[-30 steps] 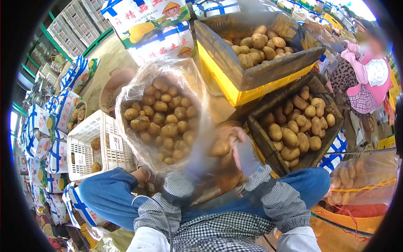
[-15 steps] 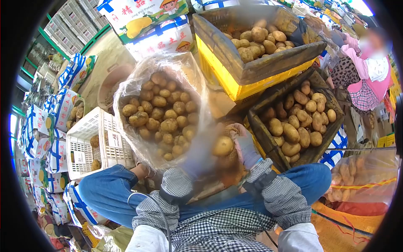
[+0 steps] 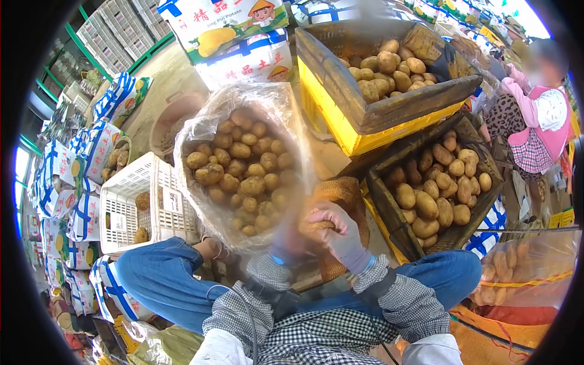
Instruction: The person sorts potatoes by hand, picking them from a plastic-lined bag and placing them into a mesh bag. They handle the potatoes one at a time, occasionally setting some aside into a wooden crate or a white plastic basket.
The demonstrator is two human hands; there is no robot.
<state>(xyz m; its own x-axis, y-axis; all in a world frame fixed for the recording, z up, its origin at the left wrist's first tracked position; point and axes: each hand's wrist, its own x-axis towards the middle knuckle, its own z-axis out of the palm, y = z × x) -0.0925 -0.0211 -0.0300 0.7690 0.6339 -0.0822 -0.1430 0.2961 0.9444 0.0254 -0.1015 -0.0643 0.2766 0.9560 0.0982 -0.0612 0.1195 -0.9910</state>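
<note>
The right hand (image 3: pixel 348 238) curls around a potato (image 3: pixel 317 225); the left hand (image 3: pixel 289 238), blurred, is close beside it, its grip impossible to tell. Beyond stand an open plastic bag (image 3: pixel 242 93) of potatoes (image 3: pixel 244 159); rightward, a dark-lined crate (image 3: pixel 384 210).

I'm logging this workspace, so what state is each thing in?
Clear plastic bag: open, holding many round brown potatoes
Dark-lined yellow plastic crate: open, potatoes inside
Lower dark-walled crate: open, potatoes inside
White slatted plastic basket: open, few potatoes visible
White printed packs with blue bands: stacked
Orange-brown mesh sack: partly hidden
Pale purple-gloved right hand: fingers bent, grip unclear
Left hand: blurred, grip unclear
</note>
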